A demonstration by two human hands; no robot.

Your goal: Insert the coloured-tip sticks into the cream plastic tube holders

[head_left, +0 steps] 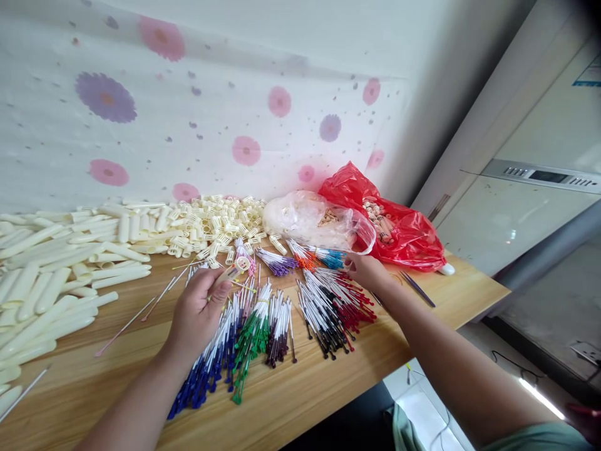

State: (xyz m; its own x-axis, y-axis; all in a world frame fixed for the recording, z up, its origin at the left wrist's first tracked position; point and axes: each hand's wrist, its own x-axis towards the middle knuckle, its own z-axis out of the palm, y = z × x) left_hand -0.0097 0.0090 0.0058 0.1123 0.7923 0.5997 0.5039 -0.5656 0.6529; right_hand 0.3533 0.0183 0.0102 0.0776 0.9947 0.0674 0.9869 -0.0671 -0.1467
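Note:
My left hand [201,307] is closed on a small cream slotted plastic holder [235,270], with a thin yellow-tipped refill [244,285] sticking out beside it. At the tips of the light blue pen refills [331,257], my right hand [369,272] has its fingers pinched together; what they hold is hidden. Between the hands lie white refills with coloured ends: dark blue [201,379], green [251,344], dark maroon [280,335], black [323,319], red [352,300], purple [279,263], orange [304,255] and pink [244,254].
Cream pen barrels [42,288] are heaped at the left, with slotted cream holders [220,219] behind. A clear bag [300,219] and a red bag [408,235] hold small parts at the back right. Near the table's [479,291] right end lies a dark pen-like tool [417,288].

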